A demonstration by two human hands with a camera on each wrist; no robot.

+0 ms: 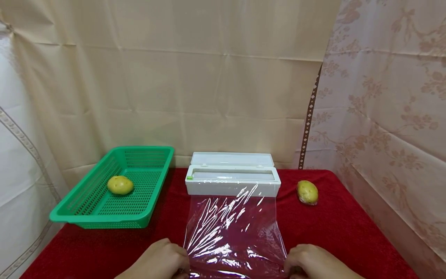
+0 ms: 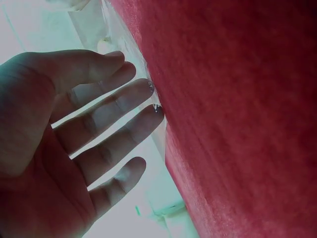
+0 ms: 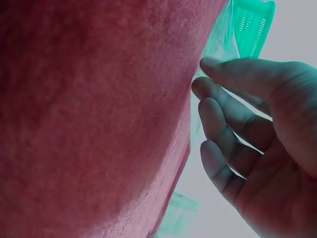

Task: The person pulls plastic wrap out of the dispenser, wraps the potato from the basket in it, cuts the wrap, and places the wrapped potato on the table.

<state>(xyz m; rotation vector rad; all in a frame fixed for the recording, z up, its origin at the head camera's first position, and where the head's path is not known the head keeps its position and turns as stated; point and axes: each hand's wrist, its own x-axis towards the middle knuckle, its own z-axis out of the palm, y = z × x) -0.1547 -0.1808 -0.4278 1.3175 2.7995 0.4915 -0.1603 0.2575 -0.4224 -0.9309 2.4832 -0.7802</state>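
A sheet of clear cling film (image 1: 233, 232) stretches from a white dispenser box (image 1: 233, 188) toward the front of the table, wrinkled and shiny. At its near left corner my left hand (image 1: 162, 257) pinches the film between thumb and index finger; in the left wrist view the other fingers (image 2: 114, 141) are spread fairly straight. My right hand (image 1: 310, 261) pinches the near right corner, thumb and index tip close together in the right wrist view, the other fingers (image 3: 213, 119) bent. The dispenser's lid (image 1: 232, 159) stands raised at the back.
A green plastic basket (image 1: 104, 218) stands at the left with one potato (image 1: 120, 185) in it. To the right of the dispenser lies another potato (image 1: 307, 192) wrapped in film. Red cloth (image 1: 348, 232) covers the table, and a beige curtain (image 1: 223, 85) hangs behind it.
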